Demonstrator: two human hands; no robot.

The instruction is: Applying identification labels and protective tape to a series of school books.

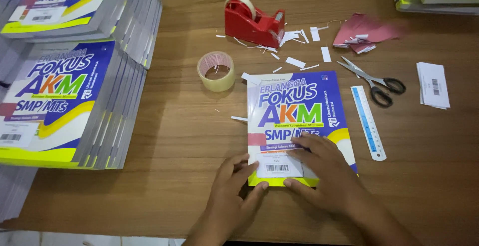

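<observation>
Hands press flat, fingers spread, on a blue-and-yellow book (299, 121) lying on the wooden table (189, 141): left hand (230, 188) at its lower left corner, right hand (324, 168) over a white barcode label (278, 165). Beyond lie a ruler (368, 122), scissors (374, 82), a clear tape roll (216, 71) and a red tape dispenser (252, 22). Matching book stacks (70, 101) stand left.

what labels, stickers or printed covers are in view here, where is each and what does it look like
Barcode label: white rectangle at the book's bottom edge, under both hands, left hand, right hand.
Book: table centre, blue, purple and yellow cover.
Book stacks: left side, same cover, each with a white barcode sticker.
Label pile: far right, small white slips with a barcode.
Ruler: right of the book, blue and white printed strip.
</observation>
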